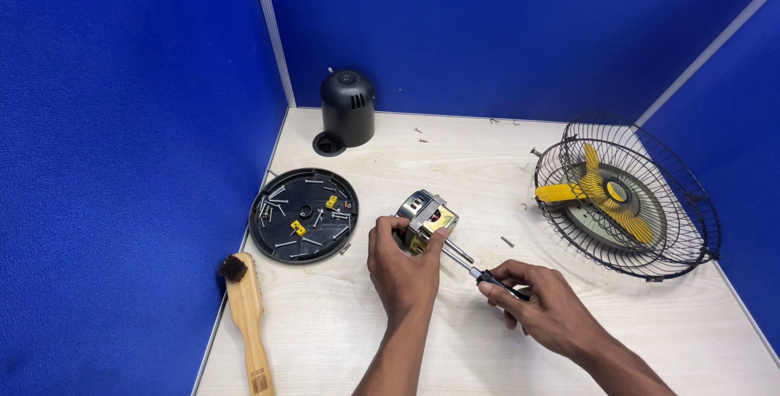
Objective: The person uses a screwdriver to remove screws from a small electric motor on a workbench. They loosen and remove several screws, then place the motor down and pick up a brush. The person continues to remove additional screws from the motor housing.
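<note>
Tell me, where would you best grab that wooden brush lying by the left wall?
Probably by its long bare handle. The wooden brush lies flat on the table, dark bristle end toward the round black tray, handle end toward the near edge. The blue wall stands close on its left, so coming from above or from the right, fingers across the narrow handle, looks easiest.

1. No package, box, bag or wrapper is seen anywhere in the head view.
2. No label, sticker or tag can be made out on any item on the table.
3. No sign or notice is seen on the partition walls.
4. No screen or display is seen.
</note>
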